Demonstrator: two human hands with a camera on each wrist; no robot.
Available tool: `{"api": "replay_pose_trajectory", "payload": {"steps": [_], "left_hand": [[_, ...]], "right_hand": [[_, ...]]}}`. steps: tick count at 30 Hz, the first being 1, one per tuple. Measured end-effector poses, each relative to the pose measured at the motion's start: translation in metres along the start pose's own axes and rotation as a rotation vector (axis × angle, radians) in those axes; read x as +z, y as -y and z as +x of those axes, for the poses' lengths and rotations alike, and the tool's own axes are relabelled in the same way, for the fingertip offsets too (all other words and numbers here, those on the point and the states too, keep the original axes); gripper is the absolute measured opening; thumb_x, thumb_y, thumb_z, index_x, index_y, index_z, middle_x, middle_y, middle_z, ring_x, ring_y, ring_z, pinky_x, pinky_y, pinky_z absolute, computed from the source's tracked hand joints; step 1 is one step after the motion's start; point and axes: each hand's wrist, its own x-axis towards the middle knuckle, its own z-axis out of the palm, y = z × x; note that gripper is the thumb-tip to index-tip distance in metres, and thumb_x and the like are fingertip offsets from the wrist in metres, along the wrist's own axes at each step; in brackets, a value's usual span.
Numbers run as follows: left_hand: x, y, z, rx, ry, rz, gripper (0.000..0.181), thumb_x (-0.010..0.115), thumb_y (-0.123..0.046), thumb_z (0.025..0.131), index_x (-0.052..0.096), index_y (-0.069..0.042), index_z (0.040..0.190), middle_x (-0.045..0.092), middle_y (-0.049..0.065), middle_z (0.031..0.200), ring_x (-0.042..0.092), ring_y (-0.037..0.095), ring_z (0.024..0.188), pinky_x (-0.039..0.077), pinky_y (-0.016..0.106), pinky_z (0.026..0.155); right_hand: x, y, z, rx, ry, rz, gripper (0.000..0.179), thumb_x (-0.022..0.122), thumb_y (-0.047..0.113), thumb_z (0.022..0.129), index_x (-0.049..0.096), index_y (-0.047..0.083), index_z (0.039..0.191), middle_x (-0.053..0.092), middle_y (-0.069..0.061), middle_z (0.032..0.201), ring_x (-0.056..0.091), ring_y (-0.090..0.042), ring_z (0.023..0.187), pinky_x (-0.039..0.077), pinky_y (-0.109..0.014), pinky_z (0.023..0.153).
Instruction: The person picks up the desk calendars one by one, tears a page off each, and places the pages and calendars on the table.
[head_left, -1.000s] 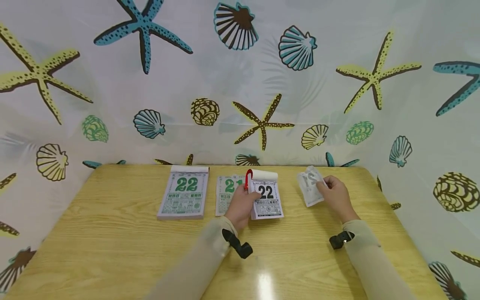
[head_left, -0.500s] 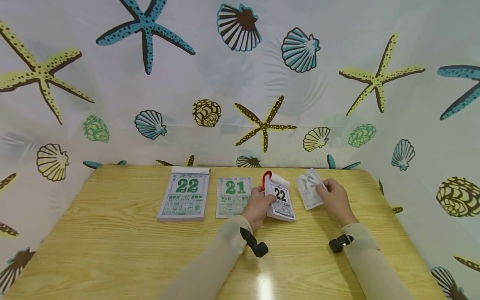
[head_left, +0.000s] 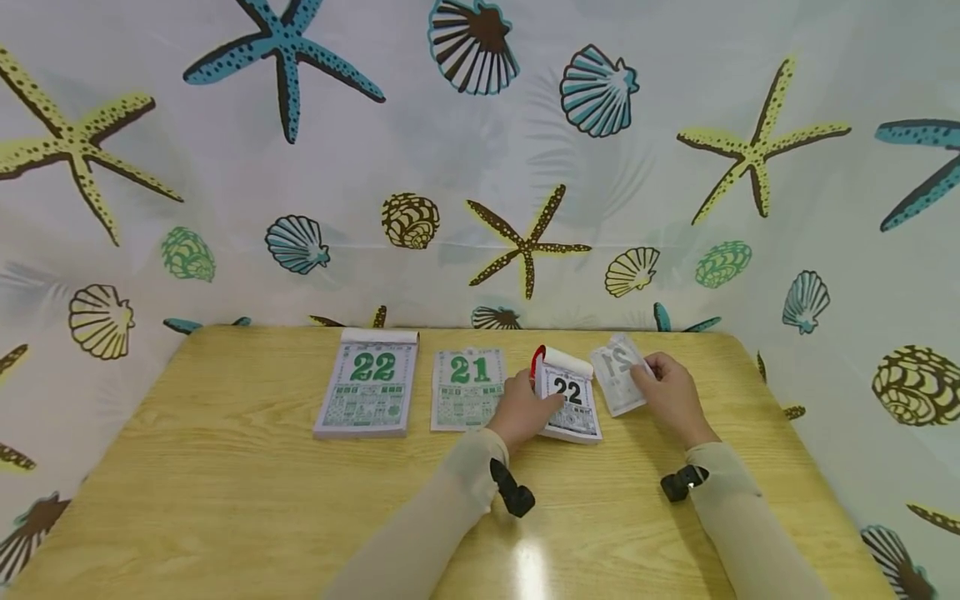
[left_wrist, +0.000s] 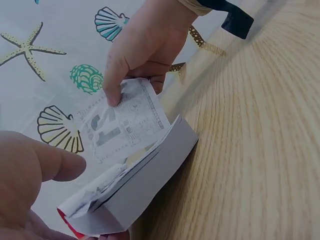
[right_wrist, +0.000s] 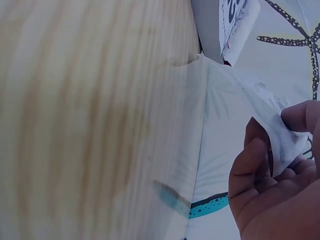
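Note:
My left hand [head_left: 522, 410] grips the left edge of a small tear-off calendar [head_left: 577, 423] showing a black 22, its thumb over the front. The left wrist view shows that calendar's thick page block [left_wrist: 162, 177] tilted against the wood, with fingers partly hidden beneath it. To the right, my right hand [head_left: 675, 402] pinches a loose calendar page [head_left: 613, 385] by its right side; a reversed 21 shows through the thin paper. In the right wrist view this page [right_wrist: 286, 142] bends between thumb and fingers. The page's left edge lies close to the small calendar.
A larger tear-off calendar [head_left: 367, 404] with a green 22 lies on the left of the wooden table [head_left: 225, 483]. Beside it is a single sheet [head_left: 467, 392] with a green 21, partly behind my left hand. A shell-and-starfish patterned cloth [head_left: 465, 150] hangs behind the table.
My left hand has carried the small calendar rightward, close to the loose page, uncovering most of the green 21 sheet. My right hand has stayed nearly in place with its page.

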Motion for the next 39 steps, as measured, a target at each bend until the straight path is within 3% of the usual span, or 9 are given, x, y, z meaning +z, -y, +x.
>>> {"api": "replay_pose_trajectory", "payload": {"steps": [7, 12, 15, 20, 28, 34, 39], "left_hand": [[-0.001, -0.004, -0.01, 0.064, 0.091, 0.206, 0.077, 0.078, -0.02, 0.09, 0.037, -0.003, 0.153, 0.064, 0.012, 0.126, 0.064, 0.023, 0.107, 0.051, 0.044, 0.098], [-0.001, -0.009, -0.021, 0.06, 0.103, 0.396, 0.091, 0.079, -0.033, 0.089, 0.03, -0.005, 0.161, 0.045, 0.019, 0.154, 0.05, 0.035, 0.134, 0.042, 0.051, 0.112], [-0.003, -0.009, -0.026, 0.132, 0.073, 0.526, 0.08, 0.081, -0.033, 0.088, 0.046, -0.009, 0.155, 0.041, 0.019, 0.158, 0.045, 0.041, 0.14, 0.041, 0.055, 0.113], [-0.002, -0.004, -0.028, 0.232, 0.065, 0.703, 0.051, 0.083, -0.031, 0.087, 0.07, -0.015, 0.133, 0.056, 0.012, 0.149, 0.058, 0.036, 0.131, 0.047, 0.049, 0.108], [0.003, -0.004, -0.023, 0.277, 0.025, 0.737, 0.036, 0.081, -0.016, 0.088, 0.076, -0.01, 0.123, 0.064, 0.009, 0.137, 0.061, 0.027, 0.127, 0.049, 0.043, 0.108], [0.007, -0.013, -0.017, 0.294, 0.027, 0.785, 0.032, 0.082, -0.014, 0.087, 0.078, -0.009, 0.118, 0.071, 0.005, 0.118, 0.067, 0.022, 0.111, 0.054, 0.039, 0.097], [0.009, -0.016, -0.011, 0.271, 0.041, 0.801, 0.032, 0.082, -0.013, 0.088, 0.078, -0.009, 0.119, 0.073, 0.005, 0.12, 0.068, 0.023, 0.114, 0.054, 0.04, 0.1]], "right_hand": [[-0.004, -0.002, -0.002, 0.001, -0.018, 0.018, 0.03, 0.058, 0.028, 0.105, 0.065, 0.0, 0.113, 0.06, -0.01, 0.095, 0.052, -0.02, 0.084, 0.043, -0.024, 0.067], [-0.004, -0.001, -0.003, 0.009, -0.026, 0.019, 0.031, 0.06, 0.029, 0.105, 0.066, 0.0, 0.114, 0.063, -0.011, 0.098, 0.052, -0.019, 0.085, 0.042, -0.021, 0.066], [-0.004, 0.0, -0.004, 0.011, -0.026, 0.01, 0.031, 0.059, 0.028, 0.106, 0.066, -0.001, 0.114, 0.064, -0.012, 0.1, 0.053, -0.02, 0.086, 0.042, -0.021, 0.067], [-0.004, -0.001, -0.005, 0.01, -0.021, 0.006, 0.03, 0.059, 0.027, 0.106, 0.066, -0.001, 0.114, 0.066, -0.014, 0.105, 0.054, -0.02, 0.087, 0.044, -0.023, 0.071], [-0.003, -0.004, -0.002, 0.003, -0.009, 0.003, 0.027, 0.059, 0.024, 0.104, 0.066, 0.0, 0.115, 0.066, -0.015, 0.109, 0.055, -0.022, 0.089, 0.046, -0.024, 0.071], [-0.012, -0.003, 0.0, -0.012, -0.006, -0.029, 0.032, 0.059, 0.029, 0.105, 0.069, 0.001, 0.118, 0.068, -0.018, 0.122, 0.059, -0.023, 0.1, 0.049, -0.03, 0.083], [-0.022, 0.001, 0.007, -0.027, -0.007, -0.08, 0.033, 0.06, 0.028, 0.105, 0.069, 0.0, 0.121, 0.068, -0.021, 0.123, 0.063, -0.029, 0.103, 0.051, -0.04, 0.087]]}}
